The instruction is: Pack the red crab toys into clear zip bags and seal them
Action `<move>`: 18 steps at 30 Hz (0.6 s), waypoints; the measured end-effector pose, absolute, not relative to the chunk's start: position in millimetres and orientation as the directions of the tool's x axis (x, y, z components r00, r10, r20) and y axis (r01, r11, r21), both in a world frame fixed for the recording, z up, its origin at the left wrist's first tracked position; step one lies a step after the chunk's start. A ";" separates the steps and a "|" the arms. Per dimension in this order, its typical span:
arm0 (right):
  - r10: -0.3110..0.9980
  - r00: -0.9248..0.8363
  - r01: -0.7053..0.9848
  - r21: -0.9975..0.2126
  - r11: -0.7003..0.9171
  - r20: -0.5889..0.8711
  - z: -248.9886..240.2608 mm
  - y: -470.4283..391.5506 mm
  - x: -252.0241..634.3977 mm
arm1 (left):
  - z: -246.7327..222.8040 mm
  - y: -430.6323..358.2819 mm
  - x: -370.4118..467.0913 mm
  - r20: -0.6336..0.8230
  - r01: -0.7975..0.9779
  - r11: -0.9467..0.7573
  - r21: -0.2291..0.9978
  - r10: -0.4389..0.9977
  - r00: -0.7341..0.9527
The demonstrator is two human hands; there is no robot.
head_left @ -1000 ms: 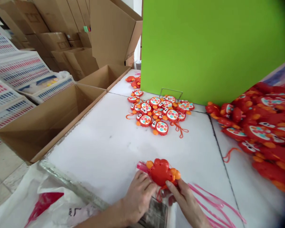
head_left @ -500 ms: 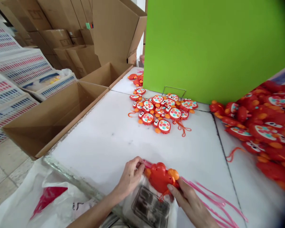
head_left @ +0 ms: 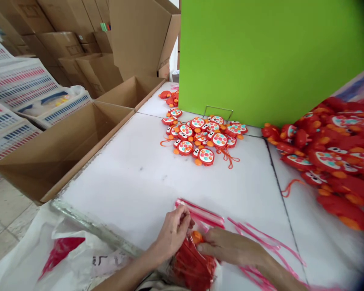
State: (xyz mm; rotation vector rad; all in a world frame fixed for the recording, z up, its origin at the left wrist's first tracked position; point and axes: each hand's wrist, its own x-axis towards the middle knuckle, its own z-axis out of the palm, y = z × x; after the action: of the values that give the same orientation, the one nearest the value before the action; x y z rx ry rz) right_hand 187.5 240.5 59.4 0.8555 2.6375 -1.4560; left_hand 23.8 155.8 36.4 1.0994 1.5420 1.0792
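Note:
Directly before me lies a clear plastic bag with a pink zip strip [head_left: 202, 212]. My left hand [head_left: 174, 230] is closed, pinching the bag's edge just below the strip. A red turtle-like toy [head_left: 191, 260] with an orange foot shows through the plastic, and most of it appears to be inside the bag. With thumb and bent fingers, my right hand [head_left: 224, 244] grips the toy's side at the bag's mouth; its fingertips are partly hidden. Several loose pink strips [head_left: 267, 242] lie right of that hand.
A pile of similar red toys [head_left: 200, 135] with spotted white shells sits mid-table. A larger heap [head_left: 336, 161] lies at the right. Behind stands a green panel [head_left: 261, 56]. Open cardboard boxes [head_left: 63, 149] line the left table edge, near striped crates [head_left: 24, 85].
The red toy, held over the table before, has gone down into the clear bag. My right hand has moved left, close to my left hand. The bag's pink strip now shows plainly.

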 end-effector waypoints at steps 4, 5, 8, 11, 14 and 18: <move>0.585 -0.787 0.570 -0.592 0.569 -0.195 60.8 236.7 175.7 | 38.7 157.6 23.5 -0.182 0.130 0.214 0.968 0.958 -0.223; 0.606 -0.776 0.578 -0.578 0.576 -0.173 60.8 236.6 172.4 | 38.5 158.3 23.0 -0.184 0.111 0.214 0.971 0.955 -0.232; 0.544 -0.818 0.497 -0.706 0.505 -0.187 57.8 236.6 163.4 | 34.5 158.7 22.6 -0.208 0.054 0.228 0.972 0.945 -0.251; 0.423 -0.882 0.401 -0.802 0.443 -0.207 54.5 235.6 158.0 | 28.2 156.3 24.2 -0.230 0.029 0.248 0.968 0.933 -0.278; 0.355 -0.910 0.366 -0.818 0.443 -0.214 56.3 233.8 157.1 | 25.5 153.5 26.0 -0.242 -0.019 0.247 0.969 0.928 -0.284; 0.463 -0.863 0.438 -0.756 0.486 -0.202 63.4 232.7 160.0 | 29.5 152.0 25.2 -0.245 -0.064 0.237 0.969 0.918 -0.313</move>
State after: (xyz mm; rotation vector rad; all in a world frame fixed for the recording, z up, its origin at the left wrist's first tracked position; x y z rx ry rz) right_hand 160.0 232.7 63.4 0.8289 2.7333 -1.3766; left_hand 25.2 152.0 29.5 0.8340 1.5286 1.2579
